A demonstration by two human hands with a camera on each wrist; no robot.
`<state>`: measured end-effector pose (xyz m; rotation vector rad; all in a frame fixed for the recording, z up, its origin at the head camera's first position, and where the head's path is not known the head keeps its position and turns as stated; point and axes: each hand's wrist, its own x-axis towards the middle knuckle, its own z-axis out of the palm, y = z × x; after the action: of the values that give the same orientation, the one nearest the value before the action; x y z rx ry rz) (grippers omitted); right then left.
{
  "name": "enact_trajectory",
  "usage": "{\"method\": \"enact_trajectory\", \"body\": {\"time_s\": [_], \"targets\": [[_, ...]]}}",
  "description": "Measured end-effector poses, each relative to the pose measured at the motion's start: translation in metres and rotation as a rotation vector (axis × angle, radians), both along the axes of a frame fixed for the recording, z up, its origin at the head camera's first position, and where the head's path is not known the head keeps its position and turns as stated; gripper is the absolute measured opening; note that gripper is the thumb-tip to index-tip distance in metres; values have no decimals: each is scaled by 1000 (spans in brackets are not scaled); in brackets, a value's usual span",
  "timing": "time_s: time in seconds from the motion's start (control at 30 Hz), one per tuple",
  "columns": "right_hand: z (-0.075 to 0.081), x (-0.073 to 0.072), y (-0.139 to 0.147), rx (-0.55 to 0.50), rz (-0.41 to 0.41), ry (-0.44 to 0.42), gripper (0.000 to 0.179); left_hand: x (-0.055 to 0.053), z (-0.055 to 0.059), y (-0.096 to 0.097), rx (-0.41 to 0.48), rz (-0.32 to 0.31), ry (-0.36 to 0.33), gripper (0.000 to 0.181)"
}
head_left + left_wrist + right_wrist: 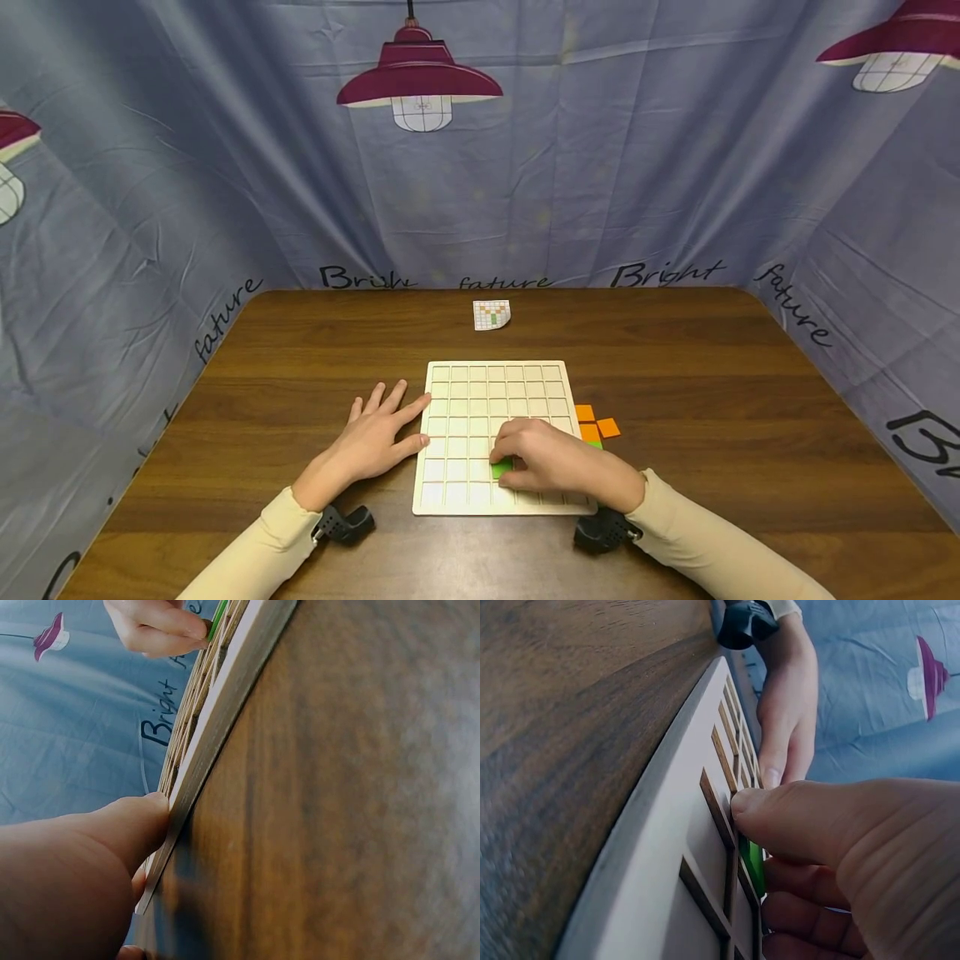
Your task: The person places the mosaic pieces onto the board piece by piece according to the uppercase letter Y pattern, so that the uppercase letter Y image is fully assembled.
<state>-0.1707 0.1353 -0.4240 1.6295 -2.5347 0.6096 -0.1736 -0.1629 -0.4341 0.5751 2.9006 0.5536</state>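
Observation:
A pale wooden grid board (456,448) with square recessed cells lies on the table. My right hand (551,458) is over its near middle part, thumb and fingers pinching a green square tile (502,469) at a cell. In the right wrist view the green tile (753,862) shows between the thumb and the curled fingers, low against the grid ridges. My left hand (367,442) lies spread beside the board's left edge, thumb and index fingertips at the rim. The left wrist view shows that thumb (139,821) against the board's side.
Several loose orange tiles (609,427) lie just right of the board, with another green tile (595,444) partly hidden by my right hand. A small paper card (490,315) with a coloured grid pattern is behind the board. Printed curtains (510,192) surround the wooden table (315,350).

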Motion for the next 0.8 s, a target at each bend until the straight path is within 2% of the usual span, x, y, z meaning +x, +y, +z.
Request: {"method": "enact_trajectory", "body": {"time_s": [0.43, 0.8], "targets": [[1, 1, 0, 9, -1, 25, 13, -1, -2, -1, 1, -2, 3, 61], [2, -1, 5, -9, -24, 6, 14, 0, -2, -1, 1, -4, 5, 61]]}}
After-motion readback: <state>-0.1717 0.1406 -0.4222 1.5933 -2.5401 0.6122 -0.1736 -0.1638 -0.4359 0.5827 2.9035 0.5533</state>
